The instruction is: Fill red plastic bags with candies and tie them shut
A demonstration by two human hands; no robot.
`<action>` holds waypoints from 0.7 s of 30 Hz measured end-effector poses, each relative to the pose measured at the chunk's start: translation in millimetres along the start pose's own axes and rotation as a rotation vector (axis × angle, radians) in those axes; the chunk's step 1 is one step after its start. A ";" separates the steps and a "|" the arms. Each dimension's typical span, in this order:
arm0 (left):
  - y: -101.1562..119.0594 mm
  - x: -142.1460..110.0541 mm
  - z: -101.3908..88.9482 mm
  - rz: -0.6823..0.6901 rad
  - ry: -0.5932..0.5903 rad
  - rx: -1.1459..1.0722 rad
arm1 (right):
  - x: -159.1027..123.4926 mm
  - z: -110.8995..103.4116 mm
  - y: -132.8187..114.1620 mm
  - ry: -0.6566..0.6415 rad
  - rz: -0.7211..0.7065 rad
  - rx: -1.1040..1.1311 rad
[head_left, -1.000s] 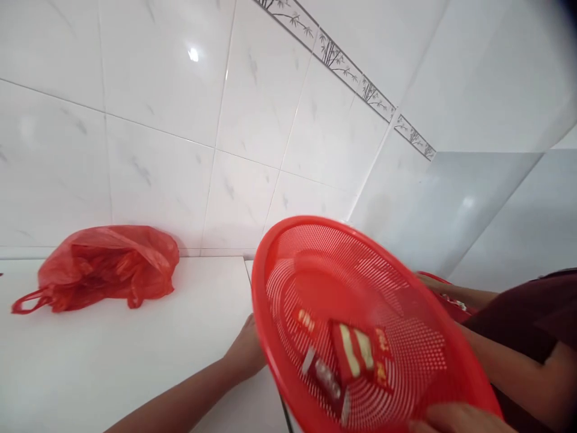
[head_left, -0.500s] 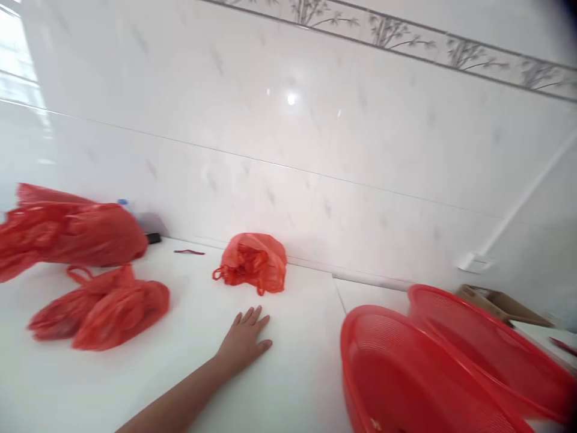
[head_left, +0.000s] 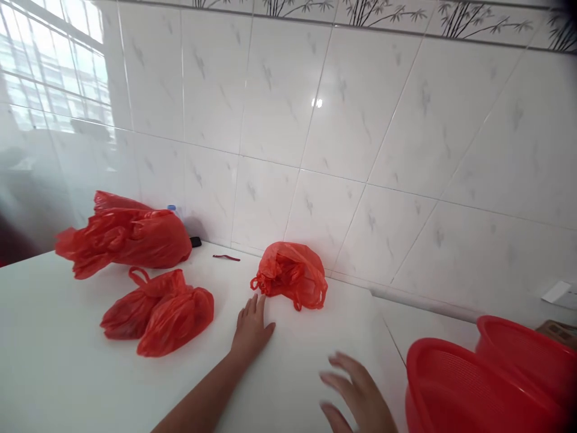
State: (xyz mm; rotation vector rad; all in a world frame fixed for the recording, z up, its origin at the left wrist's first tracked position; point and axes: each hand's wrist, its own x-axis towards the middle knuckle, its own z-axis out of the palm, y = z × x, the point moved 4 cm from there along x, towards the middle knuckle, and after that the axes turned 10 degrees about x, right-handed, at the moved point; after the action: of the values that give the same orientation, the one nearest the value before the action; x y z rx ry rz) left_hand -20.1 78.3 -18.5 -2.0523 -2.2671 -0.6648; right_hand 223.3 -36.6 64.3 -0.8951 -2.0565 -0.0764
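Note:
My left hand [head_left: 252, 328] is stretched over the white table [head_left: 288, 373], fingers apart and holding nothing. Its fingertips are just in front of a crumpled red plastic bag [head_left: 295, 273] that lies by the wall with its mouth and handles facing me; I cannot tell whether they touch. My right hand [head_left: 358, 394], slightly blurred, is at the bottom right of the view, fingers spread and curved, with nothing in it. Left of my left hand lies a red plastic bag [head_left: 160, 313] with two bulging parts. Behind that rests a larger, filled red plastic bag [head_left: 139, 237].
Two red plastic baskets [head_left: 444, 385] stand side by side at the right. A thin dark red strip [head_left: 226, 257], a black object [head_left: 195, 242] and a blue-capped bottle [head_left: 172, 208], mostly hidden, are near the tiled wall [head_left: 270, 120]. A brown box [head_left: 556, 331] shows behind the baskets.
The view has turned left, so the bags and baskets appear further right. My right hand has come into view at the bottom. My left hand is now closer to the middle bag's left side.

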 end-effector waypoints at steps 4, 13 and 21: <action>-1.6 9.9 0.2 0.009 0.093 -0.025 | 76.6 87.1 43.7 -0.076 0.288 0.156; 7.1 47.5 -10.8 0.230 0.476 0.055 | 133.3 197.2 102.2 0.208 0.623 0.578; 22.4 96.4 6.4 0.363 0.362 0.155 | 121.2 206.4 134.1 0.217 0.851 0.898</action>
State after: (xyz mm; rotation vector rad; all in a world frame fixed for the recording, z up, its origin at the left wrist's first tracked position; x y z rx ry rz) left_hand -10.5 172.7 10.1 -1.9982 -1.6450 -0.7335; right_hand 118.8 206.1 -9.6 -1.0075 -1.1459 1.0635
